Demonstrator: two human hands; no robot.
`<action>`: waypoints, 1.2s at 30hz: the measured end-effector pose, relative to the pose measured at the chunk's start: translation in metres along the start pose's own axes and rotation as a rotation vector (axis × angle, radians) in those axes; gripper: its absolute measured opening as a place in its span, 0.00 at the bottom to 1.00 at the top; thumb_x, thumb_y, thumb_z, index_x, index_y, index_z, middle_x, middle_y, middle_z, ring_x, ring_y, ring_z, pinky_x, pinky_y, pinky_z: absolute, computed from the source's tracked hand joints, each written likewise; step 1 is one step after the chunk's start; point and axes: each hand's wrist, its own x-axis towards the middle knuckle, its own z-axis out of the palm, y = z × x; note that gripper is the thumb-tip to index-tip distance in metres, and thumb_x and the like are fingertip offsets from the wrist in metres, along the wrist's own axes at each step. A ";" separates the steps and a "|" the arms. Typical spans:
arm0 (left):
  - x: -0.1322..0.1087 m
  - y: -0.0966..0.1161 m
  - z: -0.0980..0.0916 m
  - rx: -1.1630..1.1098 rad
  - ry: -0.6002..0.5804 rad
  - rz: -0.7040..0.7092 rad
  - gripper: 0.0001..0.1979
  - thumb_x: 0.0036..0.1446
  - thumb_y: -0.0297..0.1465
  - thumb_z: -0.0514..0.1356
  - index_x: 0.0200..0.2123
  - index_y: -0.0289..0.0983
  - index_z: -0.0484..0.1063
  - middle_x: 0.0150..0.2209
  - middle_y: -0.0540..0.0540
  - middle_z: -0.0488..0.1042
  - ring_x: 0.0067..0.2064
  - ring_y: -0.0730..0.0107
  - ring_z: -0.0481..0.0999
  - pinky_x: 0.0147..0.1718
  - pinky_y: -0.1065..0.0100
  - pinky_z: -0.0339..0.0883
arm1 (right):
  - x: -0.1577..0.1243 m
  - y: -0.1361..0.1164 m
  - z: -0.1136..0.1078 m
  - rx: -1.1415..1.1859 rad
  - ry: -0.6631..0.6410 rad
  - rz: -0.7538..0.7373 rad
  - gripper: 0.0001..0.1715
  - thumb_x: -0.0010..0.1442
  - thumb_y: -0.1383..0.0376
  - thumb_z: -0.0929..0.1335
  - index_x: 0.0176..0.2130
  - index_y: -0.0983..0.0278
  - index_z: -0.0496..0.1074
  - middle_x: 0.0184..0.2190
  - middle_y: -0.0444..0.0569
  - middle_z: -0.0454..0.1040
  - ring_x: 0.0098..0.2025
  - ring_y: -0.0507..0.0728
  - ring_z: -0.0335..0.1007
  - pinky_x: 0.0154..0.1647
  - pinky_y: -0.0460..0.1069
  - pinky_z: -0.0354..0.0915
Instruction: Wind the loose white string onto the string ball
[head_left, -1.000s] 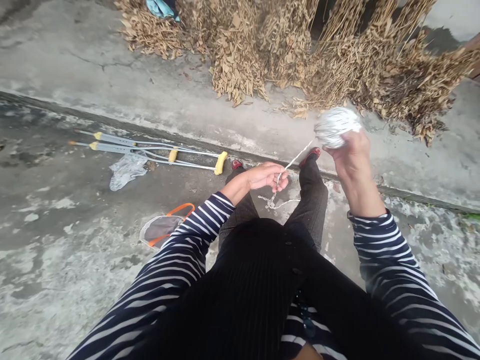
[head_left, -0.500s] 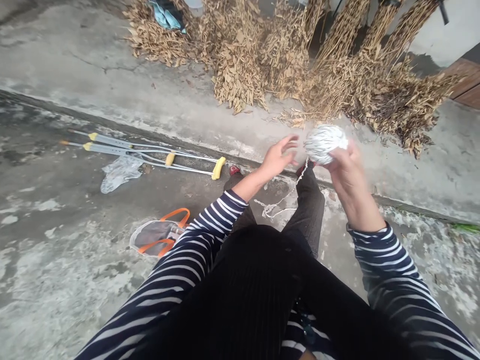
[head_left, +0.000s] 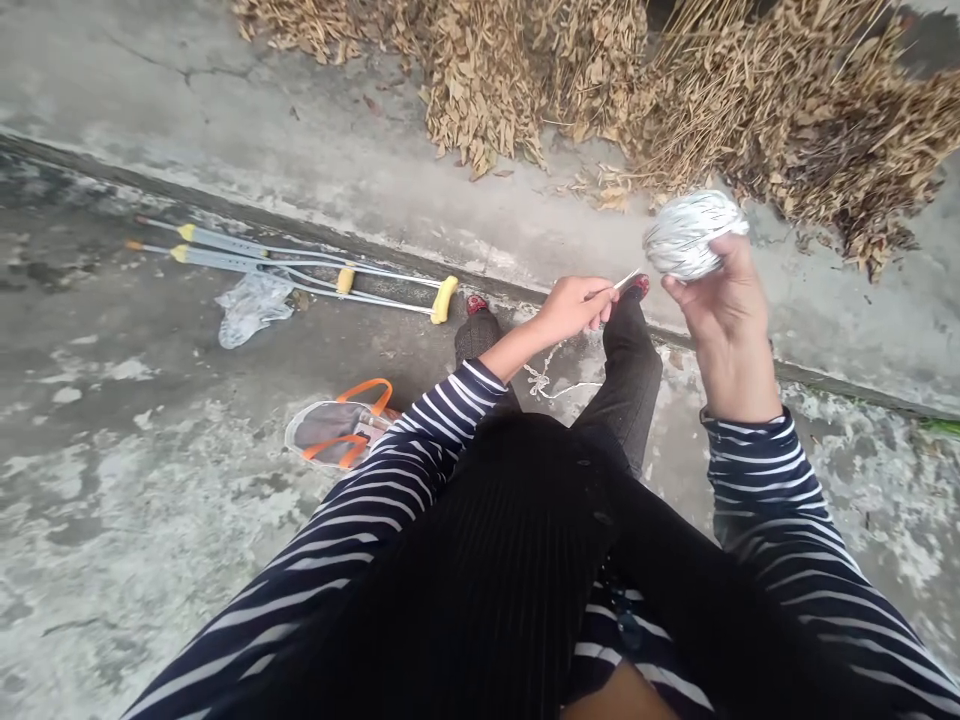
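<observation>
Rough concrete ground (head_left: 172,530) outdoors, dried stalks (head_left: 487,90) up top. Right hand (head_left: 731,325) has the white cord ball (head_left: 694,235) gripped, fingers up, forearm stretched forward. Left hand (head_left: 576,308), knuckles up, pinches a strand (head_left: 628,281) slanting up-right toward the ball, which sits just beyond its fingertips, wider than tall.

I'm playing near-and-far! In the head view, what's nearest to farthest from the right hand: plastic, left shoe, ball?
1. Ball: held in the right hand.
2. Left shoe: left of that hand.
3. Plastic: farther left, by the crutches.
</observation>
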 end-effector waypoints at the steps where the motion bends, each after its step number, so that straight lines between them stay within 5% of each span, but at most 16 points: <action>1: -0.002 -0.001 -0.001 -0.014 -0.039 -0.048 0.12 0.70 0.28 0.60 0.31 0.32 0.74 0.23 0.51 0.75 0.19 0.82 0.70 0.22 0.77 0.61 | 0.006 0.001 -0.007 -0.013 0.028 -0.035 0.25 0.45 0.48 0.76 0.41 0.53 0.73 0.48 0.47 0.80 0.60 0.69 0.73 0.45 0.63 0.78; 6: -0.014 -0.003 -0.007 -0.137 -0.216 -0.212 0.13 0.69 0.30 0.63 0.31 0.31 0.73 0.24 0.47 0.77 0.20 0.80 0.72 0.21 0.76 0.64 | 0.028 -0.003 -0.036 -0.116 0.110 -0.171 0.26 0.48 0.47 0.76 0.41 0.52 0.68 0.45 0.47 0.78 0.54 0.68 0.72 0.47 0.65 0.74; 10: -0.023 0.007 -0.020 -0.206 -0.351 -0.248 0.14 0.68 0.35 0.65 0.32 0.31 0.74 0.26 0.46 0.78 0.21 0.79 0.73 0.21 0.76 0.65 | 0.027 -0.013 -0.029 -0.242 0.190 -0.361 0.29 0.51 0.51 0.77 0.48 0.52 0.65 0.50 0.48 0.76 0.45 0.62 0.69 0.47 0.62 0.72; 13: -0.031 0.021 -0.029 -0.216 -0.433 -0.280 0.16 0.66 0.39 0.66 0.32 0.32 0.74 0.26 0.45 0.78 0.21 0.78 0.74 0.20 0.76 0.64 | 0.023 -0.008 -0.017 -0.522 0.151 -0.661 0.35 0.50 0.52 0.78 0.51 0.57 0.64 0.52 0.55 0.74 0.51 0.64 0.69 0.57 0.64 0.70; 16: -0.038 0.033 -0.039 -0.204 -0.468 -0.311 0.17 0.63 0.39 0.68 0.30 0.32 0.74 0.27 0.42 0.79 0.23 0.75 0.77 0.19 0.76 0.64 | 0.020 0.013 -0.015 -0.726 0.037 -0.724 0.33 0.50 0.56 0.77 0.49 0.60 0.63 0.55 0.59 0.74 0.59 0.66 0.70 0.64 0.64 0.68; 22: -0.035 0.036 -0.059 -0.259 -0.402 -0.335 0.17 0.59 0.40 0.70 0.30 0.33 0.73 0.29 0.40 0.82 0.27 0.71 0.81 0.21 0.76 0.65 | 0.007 0.057 -0.022 -1.004 -0.197 -0.499 0.35 0.52 0.56 0.75 0.56 0.63 0.65 0.64 0.61 0.70 0.65 0.71 0.66 0.66 0.66 0.66; 27: -0.022 0.031 -0.068 -0.273 -0.348 -0.317 0.15 0.60 0.38 0.69 0.30 0.32 0.74 0.29 0.40 0.82 0.26 0.72 0.80 0.21 0.75 0.65 | -0.001 0.060 -0.021 -1.043 -0.401 -0.133 0.42 0.47 0.55 0.79 0.57 0.64 0.71 0.58 0.60 0.73 0.62 0.74 0.67 0.62 0.66 0.67; 30: -0.011 0.023 -0.074 -0.265 -0.276 -0.294 0.14 0.60 0.36 0.69 0.30 0.31 0.75 0.30 0.40 0.82 0.27 0.74 0.79 0.22 0.75 0.65 | -0.010 0.056 -0.026 -0.888 -0.587 0.061 0.40 0.46 0.54 0.78 0.56 0.63 0.73 0.51 0.55 0.76 0.52 0.67 0.73 0.53 0.60 0.73; 33: 0.001 0.010 -0.080 -0.178 -0.251 -0.306 0.14 0.60 0.36 0.71 0.30 0.30 0.78 0.31 0.39 0.83 0.28 0.73 0.80 0.24 0.75 0.66 | -0.030 0.058 -0.031 -0.498 -0.818 0.207 0.39 0.47 0.56 0.78 0.57 0.62 0.74 0.50 0.52 0.78 0.50 0.61 0.75 0.48 0.54 0.74; 36: 0.007 -0.003 -0.076 -0.114 -0.314 -0.348 0.15 0.59 0.36 0.72 0.30 0.29 0.80 0.32 0.38 0.83 0.31 0.71 0.82 0.27 0.74 0.68 | -0.056 0.066 -0.035 -0.053 -0.811 0.324 0.45 0.42 0.61 0.79 0.59 0.62 0.73 0.52 0.54 0.79 0.51 0.62 0.78 0.48 0.53 0.76</action>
